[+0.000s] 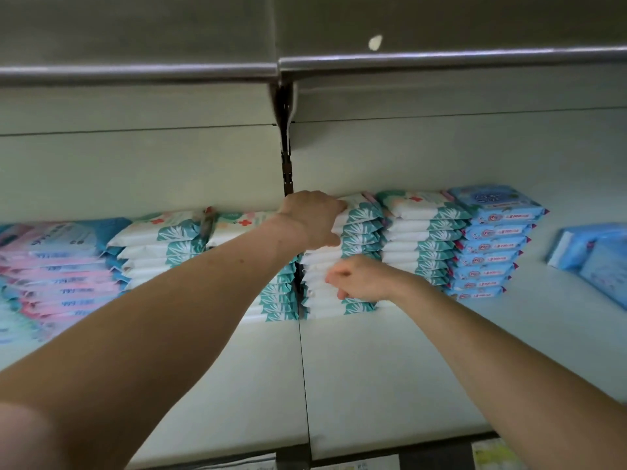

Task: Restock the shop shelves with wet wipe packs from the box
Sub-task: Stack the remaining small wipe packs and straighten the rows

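Observation:
White and teal wet wipe packs (pixel 360 233) are piled in a tall stack at the back of the white shelf (pixel 373 368), just right of its middle seam. My left hand (pixel 314 220) grips the top few packs of this stack, fingers over the top and thumb underneath. Lower down, my right hand (pixel 361 278) has its fingers curled and its knuckles against the stack's front, holding nothing. The box is out of view.
More teal stacks stand to the left (pixel 163 245) and right (pixel 424 239). A blue stack (pixel 492 245) and loose blue packs (pixel 593 256) sit further right, with pink and blue packs (pixel 61 276) far left. An upper shelf rail (pixel 441 59) hangs overhead.

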Tool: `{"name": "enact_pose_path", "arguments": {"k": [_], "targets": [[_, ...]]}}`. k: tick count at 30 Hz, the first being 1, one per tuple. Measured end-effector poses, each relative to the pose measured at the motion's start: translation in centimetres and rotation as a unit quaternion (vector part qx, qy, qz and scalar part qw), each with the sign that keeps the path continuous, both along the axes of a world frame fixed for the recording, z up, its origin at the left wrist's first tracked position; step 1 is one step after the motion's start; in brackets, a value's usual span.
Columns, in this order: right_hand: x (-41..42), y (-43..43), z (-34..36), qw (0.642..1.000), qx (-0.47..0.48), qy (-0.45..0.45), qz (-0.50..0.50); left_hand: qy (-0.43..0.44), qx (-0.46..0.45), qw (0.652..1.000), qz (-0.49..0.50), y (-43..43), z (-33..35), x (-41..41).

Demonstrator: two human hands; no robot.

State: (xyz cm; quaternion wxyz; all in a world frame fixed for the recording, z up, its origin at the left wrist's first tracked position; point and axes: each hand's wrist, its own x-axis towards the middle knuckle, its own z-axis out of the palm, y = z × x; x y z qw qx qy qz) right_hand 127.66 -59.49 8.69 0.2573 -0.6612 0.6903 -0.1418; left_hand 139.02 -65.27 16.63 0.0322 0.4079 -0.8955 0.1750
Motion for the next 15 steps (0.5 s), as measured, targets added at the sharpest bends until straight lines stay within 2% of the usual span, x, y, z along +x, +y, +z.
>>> {"name": "enact_pose_path", "arguments": {"k": [5,13,15], "targets": [[-1.6,2.8,-3.6,0.990,0.087,0.115,-0.001,0.001,0.009,1.000,-0.003,-0.1,0.1,0.3],[0.4,2.6,-3.4,0.990,0.044,0.129,-0.032,0.002,0.030,0.999,-0.011,-0.6,0.2,0.9],[0.2,3.5,-1.9,0.989,0.002,0.142,-0.042,0.007,0.051,0.999,-0.014,-0.8,0.4,1.4]]}}
